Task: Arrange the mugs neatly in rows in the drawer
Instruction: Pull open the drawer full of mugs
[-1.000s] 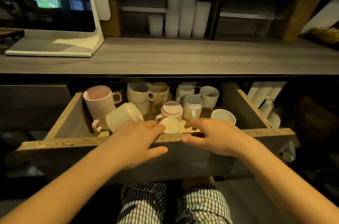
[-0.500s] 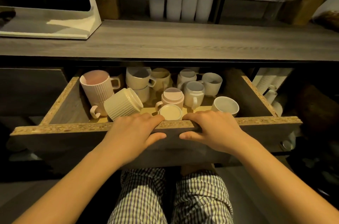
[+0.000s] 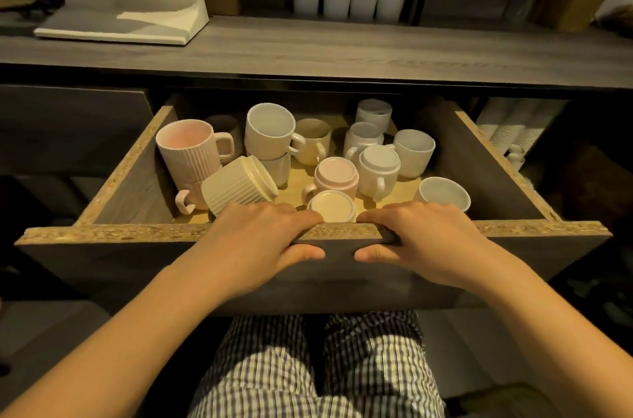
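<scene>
Gripping a drawer of jumbled mugs

A person's left hand [image 3: 260, 239] and right hand [image 3: 423, 239] clasp the chipboard front edge of the open grey wooden drawer [image 3: 137, 232], fingers hooked over it, thumbs against its face. Inside, pale ceramic mugs [image 3: 337, 174] sit unsorted: some upright, some upturned, a cream ribbed mug [image 3: 239, 186] tipped sideways.

Pale pink, vertically ribbed tall mug [image 3: 191, 152]; cream, likewise ribbed tipped mug [image 3: 236, 190]; plain white stacked mug [image 3: 270, 128]; buttery yellow handled mug [image 3: 313, 142]; pink upturned mug [image 3: 337, 176]; speckled tan rim and grey wood-grain front on the drawer [image 3: 342, 275]; grey-grained countertop [image 3: 342, 47]; white-and-dark checked trousers [image 3: 301, 366].
</scene>
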